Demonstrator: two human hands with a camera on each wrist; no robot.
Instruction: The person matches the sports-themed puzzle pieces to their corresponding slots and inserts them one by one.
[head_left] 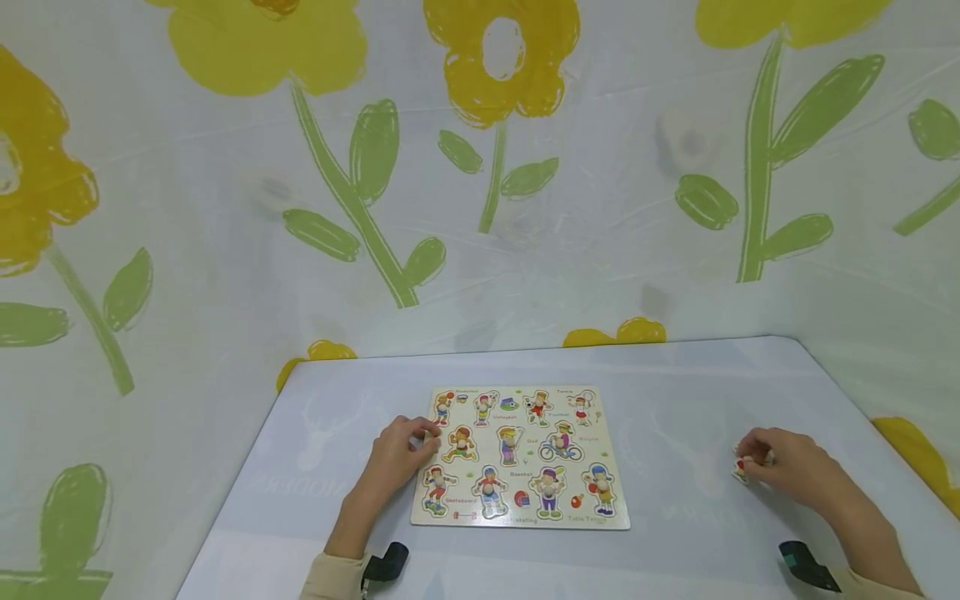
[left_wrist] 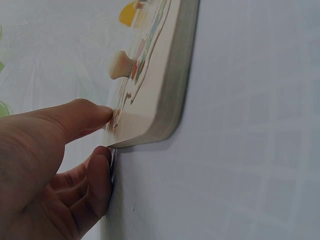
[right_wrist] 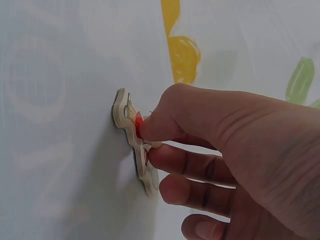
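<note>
A wooden peg puzzle board [head_left: 480, 479] with several sports figures lies flat on the white table. At its left edge is my left hand [head_left: 401, 450]; in the left wrist view the thumb [left_wrist: 82, 116] lies on the board's face near a corner, with the other fingers curled beside the edge, pinching it. Far to the right of the board, my right hand [head_left: 787, 467] pinches a small wooden puzzle piece [right_wrist: 131, 122] by its round knob, between thumb and fingertips. The piece stands on edge in the right wrist view, and its picture is partly hidden by the thumb.
The white table [head_left: 675, 533] backs onto a hanging cloth [head_left: 585, 275] with yellow flowers and green leaves. Round wooden knobs, such as one knob [left_wrist: 121, 65], stick up from the board. A dark strap-on device [head_left: 386, 562] shows at the left wrist.
</note>
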